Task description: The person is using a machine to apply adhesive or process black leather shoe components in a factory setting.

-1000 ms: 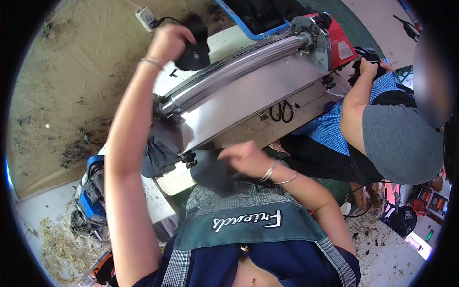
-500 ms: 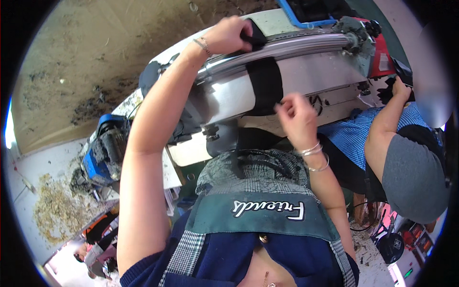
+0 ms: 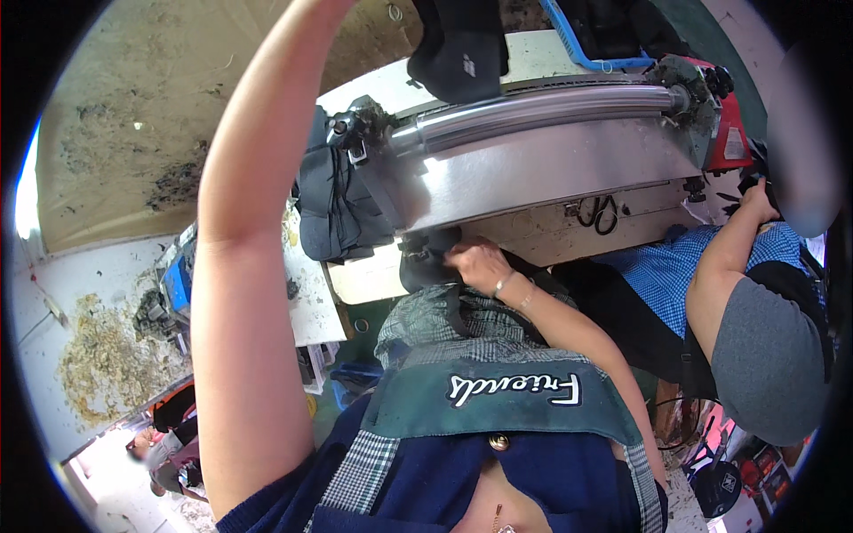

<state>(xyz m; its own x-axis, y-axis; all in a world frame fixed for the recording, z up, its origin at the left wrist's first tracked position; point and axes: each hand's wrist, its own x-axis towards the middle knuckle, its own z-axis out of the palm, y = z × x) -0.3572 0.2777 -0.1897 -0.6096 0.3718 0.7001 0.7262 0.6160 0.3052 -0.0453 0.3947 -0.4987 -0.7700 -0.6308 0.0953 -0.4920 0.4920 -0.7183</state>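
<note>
My left forearm (image 3: 240, 222) rises to the picture's top edge, and the hand itself is cut off there. Just right of it a black cloth piece (image 3: 458, 44) hangs over the long steel roller (image 3: 551, 111) of a bench machine. My right hand (image 3: 475, 262) is under the machine's shiny steel plate (image 3: 551, 173), its fingers closed on a dark cloth (image 3: 425, 265) at the plate's lower left corner. Two bangles sit on that wrist.
A heap of dark cloth (image 3: 333, 204) lies left of the plate. Black scissors (image 3: 600, 213) rest on the pale bench. A co-worker in a blue checked top reaches a hand (image 3: 755, 200) to the machine's red end (image 3: 729, 133). A blue crate (image 3: 595, 53) stands behind.
My left arm has lifted higher, so its hand and the black cloth have gone to the top edge. My right hand has dropped from in front of the plate to the cloth under it.
</note>
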